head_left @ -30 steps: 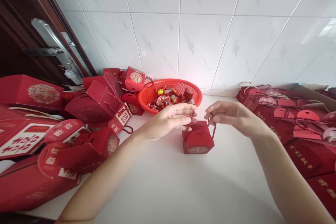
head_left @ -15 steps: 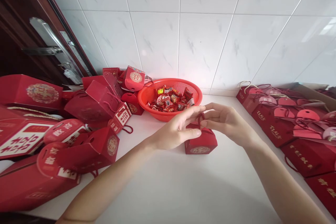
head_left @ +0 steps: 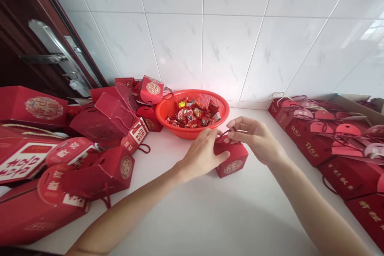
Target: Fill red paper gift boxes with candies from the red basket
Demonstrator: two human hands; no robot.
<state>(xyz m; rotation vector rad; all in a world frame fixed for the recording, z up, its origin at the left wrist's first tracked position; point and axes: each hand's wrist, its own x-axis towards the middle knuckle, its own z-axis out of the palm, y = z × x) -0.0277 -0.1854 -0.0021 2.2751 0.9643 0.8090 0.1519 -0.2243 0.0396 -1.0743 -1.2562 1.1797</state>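
Note:
A small red box (head_left: 232,161) with a round gold pattern stands on the white tabletop (head_left: 192,216), turned at a slight angle. My left hand (head_left: 204,153) grips its left side, the thumb on the front face and the fingers partly hidden behind. At the box's top, my right hand (head_left: 255,138) pinches the dark red cord (head_left: 227,132) between thumb and fingertips. Just behind my hands sits a red plastic basket (head_left: 192,133) holding wrapped candies (head_left: 192,116).
Many red boxes (head_left: 99,172) are heaped on the left, some open. Rows of red boxes (head_left: 306,144) with cord handles line the right side. Behind the table rises a tiled wall (head_left: 174,48); a dark door with a metal handle (head_left: 54,44) is at the upper left.
My left hand has moved from above the box down onto its left side. The box has turned slightly. My right hand keeps the cord, which now slants to the left.

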